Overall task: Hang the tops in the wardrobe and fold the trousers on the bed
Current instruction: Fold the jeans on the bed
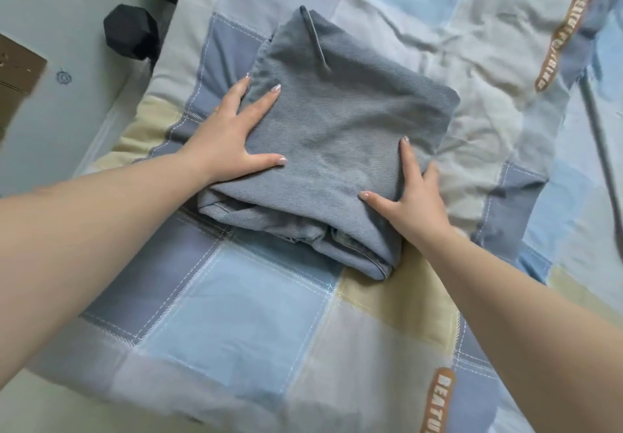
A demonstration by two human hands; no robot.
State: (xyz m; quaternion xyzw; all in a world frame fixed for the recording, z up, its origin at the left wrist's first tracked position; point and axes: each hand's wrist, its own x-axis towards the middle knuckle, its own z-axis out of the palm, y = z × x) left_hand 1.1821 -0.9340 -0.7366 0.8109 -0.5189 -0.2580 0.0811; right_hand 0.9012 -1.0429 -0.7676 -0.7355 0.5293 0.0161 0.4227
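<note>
The trousers [340, 136] lie folded into a thick square on the checked cover of the bed [242, 314], towards its left side; your left hand [232, 136] rests flat with spread fingers on the bundle's left edge, and your right hand [418, 193] lies flat on its near right corner, neither one gripping. The fold looks nearly done; press evenly from both sides, smooth outward to flatten the bulky layers at the near edge, and square the corners before you lift away.
</note>
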